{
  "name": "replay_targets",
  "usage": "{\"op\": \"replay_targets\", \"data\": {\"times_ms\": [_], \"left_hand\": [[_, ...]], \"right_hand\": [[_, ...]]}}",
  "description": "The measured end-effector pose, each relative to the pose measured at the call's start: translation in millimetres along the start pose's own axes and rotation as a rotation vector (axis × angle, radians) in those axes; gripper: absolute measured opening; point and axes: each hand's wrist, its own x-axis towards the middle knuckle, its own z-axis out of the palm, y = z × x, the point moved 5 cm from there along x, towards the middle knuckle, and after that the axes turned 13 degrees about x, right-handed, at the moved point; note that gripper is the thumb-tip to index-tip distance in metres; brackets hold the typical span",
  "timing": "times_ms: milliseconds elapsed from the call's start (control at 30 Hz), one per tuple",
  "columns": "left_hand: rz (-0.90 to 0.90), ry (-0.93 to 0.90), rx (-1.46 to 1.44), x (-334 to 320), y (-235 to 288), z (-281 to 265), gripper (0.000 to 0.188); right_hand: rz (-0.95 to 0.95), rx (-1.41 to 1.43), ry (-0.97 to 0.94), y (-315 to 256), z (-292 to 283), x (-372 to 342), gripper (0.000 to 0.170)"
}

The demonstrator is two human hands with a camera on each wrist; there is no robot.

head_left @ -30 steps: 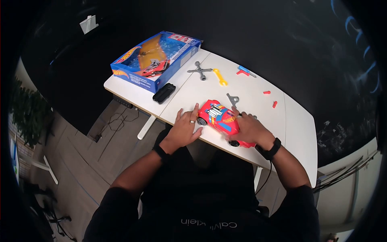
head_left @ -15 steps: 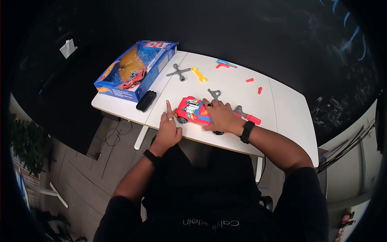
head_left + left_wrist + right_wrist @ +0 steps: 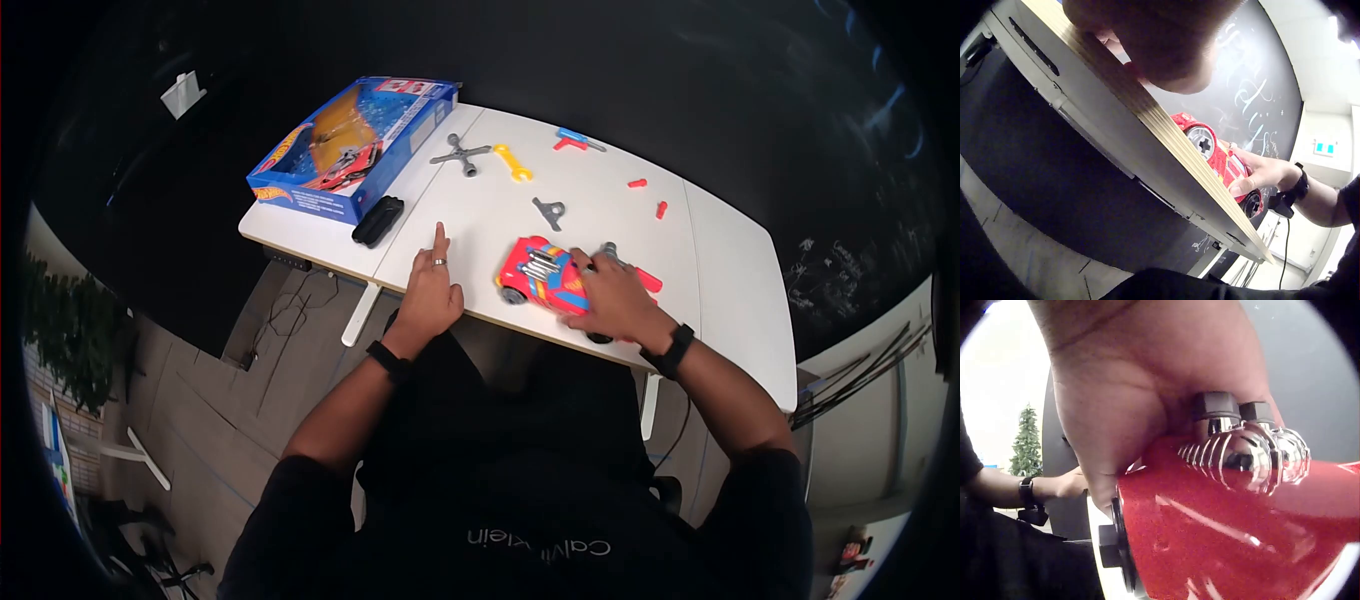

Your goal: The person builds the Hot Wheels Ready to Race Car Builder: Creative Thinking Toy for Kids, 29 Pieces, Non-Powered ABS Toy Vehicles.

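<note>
A red toy car (image 3: 530, 268) with blue and yellow stripes and a silver engine stands near the front edge of the white table. My right hand (image 3: 618, 300) lies over its right part and grips it, thumb down the near side, fingers across the top. The right wrist view shows that hand behind the chrome engine (image 3: 1241, 456). In the left wrist view, the thumb sits above a wheel (image 3: 1252, 205). My left hand (image 3: 430, 300) rests at the table edge, left of the car and apart from it, index finger straight and holding nothing.
A blue toy box (image 3: 365, 150) and a black case (image 3: 378, 221) are at the left. Farther back lie a grey cross wrench (image 3: 460, 155), a yellow wrench (image 3: 514, 163), a blue-and-red toy drill (image 3: 575, 140), small red pieces (image 3: 637, 183) and a grey bracket (image 3: 550, 212). A red-handled tool (image 3: 650, 281) lies beyond my right hand.
The car has shifted rightward along the table with my right hand on it. My left hand was beside the car's left end a second ago; now a gap separates them. The head view has also shifted.
</note>
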Motion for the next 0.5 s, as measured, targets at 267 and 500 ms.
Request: {"op": "replay_targets", "data": {"times_ms": [267, 500], "left_hand": [[-0.005, 0.011, 0.039, 3.8, -3.3, 6.9, 0.084], [0.002, 0.011, 0.108, 7.3, -1.4, 6.3, 0.081]], "right_hand": [[0.001, 0.010, 0.072, -27.3, 9.1, 80.0, 0.107], [0.062, 0.014, 0.139, -48.9, 15.5, 126.4, 0.109]]}}
